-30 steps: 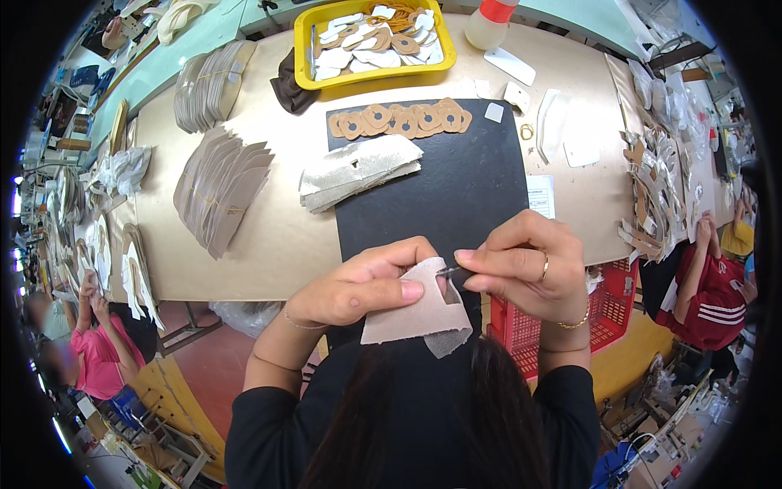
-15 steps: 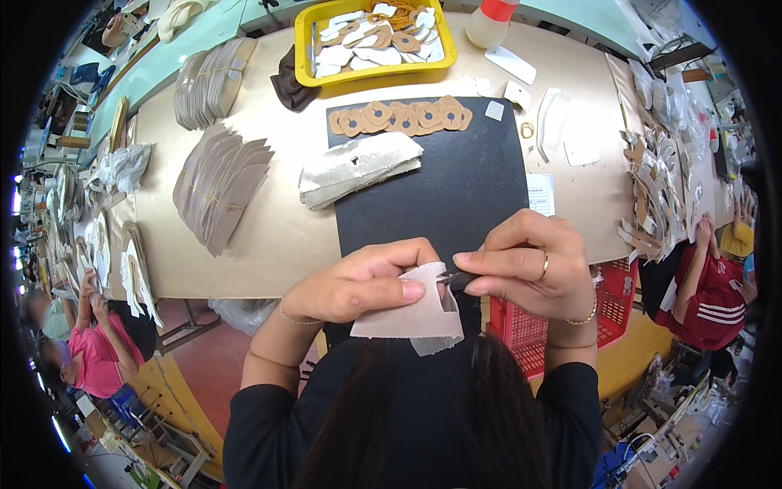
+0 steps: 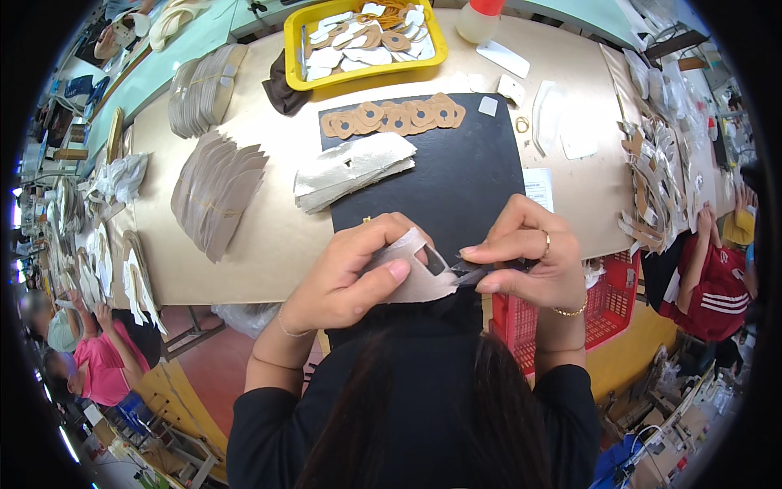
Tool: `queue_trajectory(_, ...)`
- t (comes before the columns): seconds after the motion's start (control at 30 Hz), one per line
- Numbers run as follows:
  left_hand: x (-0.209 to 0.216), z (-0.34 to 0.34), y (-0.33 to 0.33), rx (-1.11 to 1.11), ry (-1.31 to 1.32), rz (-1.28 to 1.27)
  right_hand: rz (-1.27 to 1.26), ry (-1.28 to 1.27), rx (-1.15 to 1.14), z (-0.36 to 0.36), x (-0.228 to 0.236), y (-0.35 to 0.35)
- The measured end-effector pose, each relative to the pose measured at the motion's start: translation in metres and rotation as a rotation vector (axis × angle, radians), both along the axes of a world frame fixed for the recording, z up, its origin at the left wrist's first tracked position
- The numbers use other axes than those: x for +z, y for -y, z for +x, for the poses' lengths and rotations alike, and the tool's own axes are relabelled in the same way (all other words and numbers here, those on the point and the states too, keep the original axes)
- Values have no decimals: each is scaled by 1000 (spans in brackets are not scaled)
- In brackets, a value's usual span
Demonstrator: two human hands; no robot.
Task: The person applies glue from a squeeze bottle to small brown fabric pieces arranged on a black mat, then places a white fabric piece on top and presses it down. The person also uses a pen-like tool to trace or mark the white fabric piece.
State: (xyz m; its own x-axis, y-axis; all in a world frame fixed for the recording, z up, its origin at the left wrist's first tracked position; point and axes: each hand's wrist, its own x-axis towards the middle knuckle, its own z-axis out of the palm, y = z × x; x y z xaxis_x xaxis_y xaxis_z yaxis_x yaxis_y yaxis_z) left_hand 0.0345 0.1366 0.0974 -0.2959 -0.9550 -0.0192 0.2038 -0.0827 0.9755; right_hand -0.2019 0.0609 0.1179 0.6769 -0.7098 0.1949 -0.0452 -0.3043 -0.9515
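My left hand (image 3: 356, 270) pinches a pale grey-beige sheet piece (image 3: 405, 275) between thumb and fingers, above the front edge of the black mat (image 3: 456, 183). A rectangular window is cut through the piece. Just to its right, my right hand (image 3: 529, 257) is closed on a thin dark pointed tool (image 3: 469, 275), its tip at the piece's right edge. Fingers hide much of the tool, so its exact kind is unclear. Beyond my hands, a stack of whitish fabric pieces (image 3: 354, 173) lies on the mat, with a row of overlapping tan pieces (image 3: 393, 116) behind it.
A yellow tray (image 3: 442, 50) of white and tan pieces stands at the back, beside a red-capped bottle (image 3: 478, 23). Two banded stacks of grey-beige pieces (image 3: 216, 191) (image 3: 204, 90) lie left. A red crate (image 3: 611, 306) sits below the table's right front; people work at both sides.
The sheet piece has been turned and raised in my left hand, so its cut-out window shows more fully. My right hand stays close to its edge, with the dark tool showing more.
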Motion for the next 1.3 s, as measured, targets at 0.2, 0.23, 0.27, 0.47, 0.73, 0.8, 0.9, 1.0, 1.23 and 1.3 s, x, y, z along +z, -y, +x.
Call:
queue_trajectory(0.2, 6, 0, 3, -58, -29, 107, 61, -10, 121, 4, -2, 4)
queue_trajectory(0.23, 7, -2, 4, -37, -18, 109, 63, -7, 136, 5, -2, 5)
queue_trajectory(0.27, 9, -3, 4, -39, -19, 123, 66, -2, 151, 6, -3, 6)
queue_trajectory(0.47, 11, -5, 6, -37, -80, 193, 47, 14, 171, 6, -4, 6)
queue_trajectory(0.73, 8, -10, 6, 0, -143, 193, 11, 34, 80, 6, -5, -1)
queue_trajectory(0.8, 7, -10, 6, 3, -133, 198, 11, 24, 46, 6, -5, -3)
queue_trajectory(0.9, 7, -9, 6, 6, -125, 208, 14, 0, 0, 7, -5, -6)
queue_trajectory(1.0, 8, -9, 5, 4, -130, 234, -23, -3, 14, 7, -6, -5)
queue_trajectory(1.23, 8, -9, 6, -5, -123, 240, -8, -4, 25, 6, -6, -5)
queue_trajectory(1.3, 9, -9, 6, -9, -120, 248, 26, 7, 46, 6, -6, -4)
